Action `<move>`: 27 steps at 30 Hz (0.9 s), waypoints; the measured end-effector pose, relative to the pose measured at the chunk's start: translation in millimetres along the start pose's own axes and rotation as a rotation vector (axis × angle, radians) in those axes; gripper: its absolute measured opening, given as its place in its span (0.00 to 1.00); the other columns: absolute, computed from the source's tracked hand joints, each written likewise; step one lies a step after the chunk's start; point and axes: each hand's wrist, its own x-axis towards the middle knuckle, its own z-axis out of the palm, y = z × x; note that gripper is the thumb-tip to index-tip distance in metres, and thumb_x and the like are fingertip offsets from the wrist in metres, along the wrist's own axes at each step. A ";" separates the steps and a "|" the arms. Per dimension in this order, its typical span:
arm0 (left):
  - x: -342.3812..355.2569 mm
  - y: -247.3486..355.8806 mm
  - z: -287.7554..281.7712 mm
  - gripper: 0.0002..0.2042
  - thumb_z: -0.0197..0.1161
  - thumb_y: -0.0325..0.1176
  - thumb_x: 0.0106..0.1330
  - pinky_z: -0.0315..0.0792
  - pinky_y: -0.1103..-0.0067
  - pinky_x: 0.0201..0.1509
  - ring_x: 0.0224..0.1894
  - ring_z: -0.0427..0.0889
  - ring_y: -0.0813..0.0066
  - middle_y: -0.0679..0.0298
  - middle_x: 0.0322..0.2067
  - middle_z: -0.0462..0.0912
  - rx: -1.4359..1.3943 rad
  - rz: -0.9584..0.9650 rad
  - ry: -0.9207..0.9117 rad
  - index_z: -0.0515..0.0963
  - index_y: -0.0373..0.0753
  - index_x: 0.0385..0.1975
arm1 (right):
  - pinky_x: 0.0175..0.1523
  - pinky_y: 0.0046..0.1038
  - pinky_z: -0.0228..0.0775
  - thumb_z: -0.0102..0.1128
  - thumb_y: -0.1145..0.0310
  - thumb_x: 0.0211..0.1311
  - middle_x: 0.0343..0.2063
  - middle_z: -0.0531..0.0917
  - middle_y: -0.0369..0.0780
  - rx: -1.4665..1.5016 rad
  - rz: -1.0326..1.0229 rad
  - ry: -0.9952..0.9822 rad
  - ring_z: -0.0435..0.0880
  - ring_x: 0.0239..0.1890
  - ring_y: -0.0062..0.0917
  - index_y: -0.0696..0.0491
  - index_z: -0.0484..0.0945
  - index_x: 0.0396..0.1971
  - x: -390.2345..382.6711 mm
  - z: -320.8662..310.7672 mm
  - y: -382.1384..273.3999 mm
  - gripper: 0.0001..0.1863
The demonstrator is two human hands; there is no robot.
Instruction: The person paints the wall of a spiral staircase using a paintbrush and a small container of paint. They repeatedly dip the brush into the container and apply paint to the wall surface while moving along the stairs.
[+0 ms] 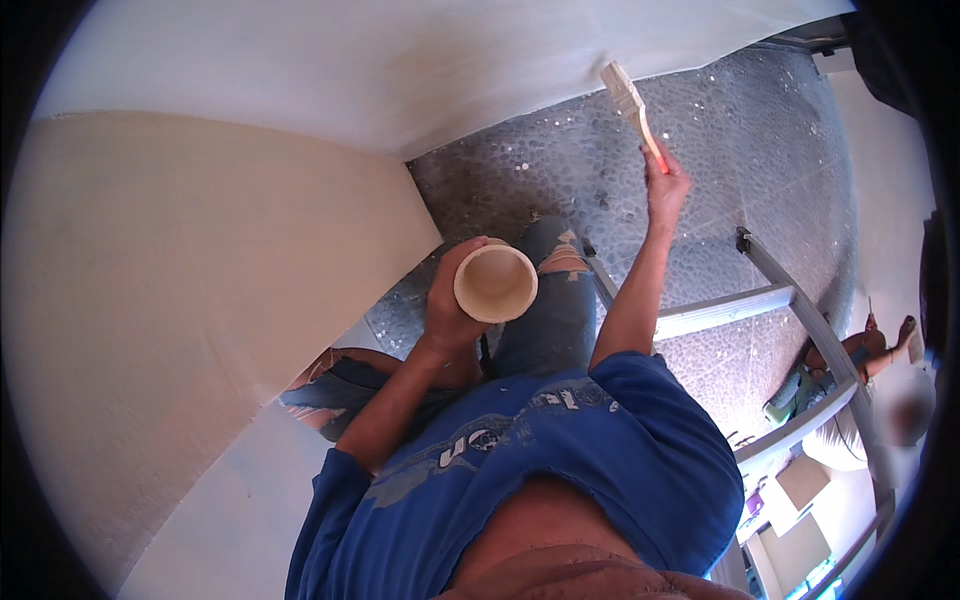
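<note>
My left hand (pixel 446 305) is wrapped round the side of a round, cream-coloured paint cup (pixel 497 284), held upright in front of my torso. Its mouth faces up; the inside is pale, and how much paint it holds I cannot make out. Out at the end of my stretched arm, my right hand (pixel 668 187) grips a flat paintbrush (pixel 627 100) by its light handle with an orange-red end. Whitish bristles point up to the foot of the pale wall (pixel 480 70). Whether they touch it I cannot tell.
A metal ladder (pixel 725 308) stands close on my right. Beyond it, another person (pixel 850 360) sits low with an arm raised. On my left is a beige wall (pixel 200 250) meeting the pale one at a corner. White specks dot the grey pebbled floor (pixel 770 150).
</note>
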 end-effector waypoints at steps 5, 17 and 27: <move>3.6 5.6 -2.2 0.40 0.83 0.25 0.45 0.75 0.69 0.64 0.60 0.80 0.57 0.53 0.59 0.78 0.042 0.024 -0.029 0.72 0.35 0.62 | 0.28 0.15 0.65 0.60 0.71 0.74 0.28 0.77 0.28 0.078 -0.185 0.103 0.70 0.24 0.08 0.55 0.77 0.63 -51.7 31.7 49.0 0.20; -4.6 -5.2 -4.6 0.43 0.86 0.29 0.42 0.73 0.67 0.65 0.62 0.78 0.58 0.53 0.61 0.76 -0.004 0.000 -0.001 0.70 0.36 0.63 | 0.36 0.24 0.70 0.50 0.75 0.75 0.38 0.72 0.40 -0.052 -0.415 0.190 0.74 0.33 0.20 0.61 0.63 0.71 -74.4 147.3 -33.5 0.27; -3.7 4.4 -13.9 0.44 0.86 0.29 0.43 0.74 0.68 0.65 0.62 0.79 0.57 0.51 0.60 0.76 0.041 0.049 0.036 0.70 0.34 0.64 | 0.47 0.31 0.69 0.53 0.76 0.72 0.34 0.75 0.42 0.049 -0.349 -0.227 0.74 0.37 0.29 0.58 0.68 0.69 -135.8 142.2 -27.1 0.26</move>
